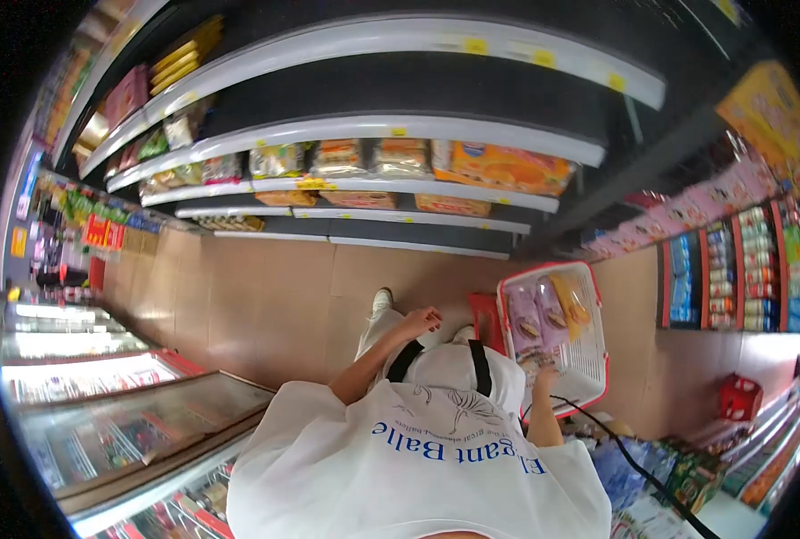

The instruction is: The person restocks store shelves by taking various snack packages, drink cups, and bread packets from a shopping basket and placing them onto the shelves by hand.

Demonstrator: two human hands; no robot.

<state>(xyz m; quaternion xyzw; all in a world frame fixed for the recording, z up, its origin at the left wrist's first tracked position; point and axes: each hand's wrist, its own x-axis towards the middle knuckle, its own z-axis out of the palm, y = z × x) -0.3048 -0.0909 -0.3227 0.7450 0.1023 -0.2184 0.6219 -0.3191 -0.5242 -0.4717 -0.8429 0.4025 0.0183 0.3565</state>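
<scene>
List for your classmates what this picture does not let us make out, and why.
All in the head view:
Item at the right hand: small, blurred, partly behind the fingers.
Wording on the yellow shelf labels: too small.
Exact contents of the glass-topped case: reflections, blur.
Lower end of the black cable: cut off by the bottom edge.

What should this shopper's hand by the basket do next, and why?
Probably settle the small packet fully into the white basket: the right hand is right beside it, and bare basket floor shows near the purple packs. Whether the fingers grip it is too small to tell.
</scene>
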